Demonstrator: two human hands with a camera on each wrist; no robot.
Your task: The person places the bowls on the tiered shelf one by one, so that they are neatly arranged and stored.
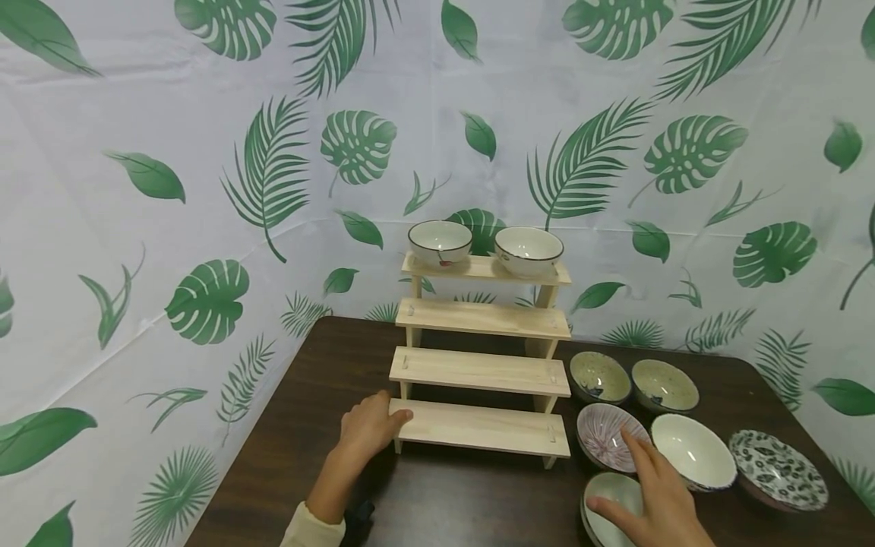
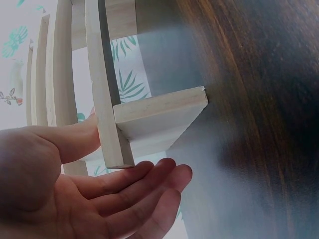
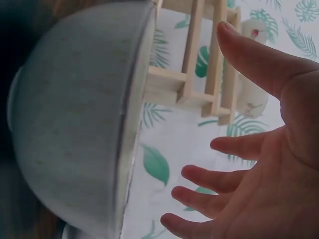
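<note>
A wooden four-step display stand (image 1: 478, 425) stands on the dark table. My left hand (image 1: 369, 427) holds the left end of its lowest step, thumb on top and fingers along the underside, as the left wrist view shows. My right hand (image 1: 659, 497) hovers with spread fingers over a pale green bowl (image 1: 611, 490), which appears stacked on another. In the right wrist view that bowl (image 3: 75, 119) fills the left side, and the fingers stand apart from its rim. Behind it sit a pink-striped bowl (image 1: 604, 437) and a white bowl (image 1: 690, 452).
Two white bowls with dark rims, one left (image 1: 440, 247) and one right (image 1: 526, 254), rest on the top step. Two speckled green bowls (image 1: 600, 376) stand right of the stand. A black-and-white patterned bowl (image 1: 779, 471) is at the far right. Leaf-print cloth (image 1: 478, 91) hangs behind.
</note>
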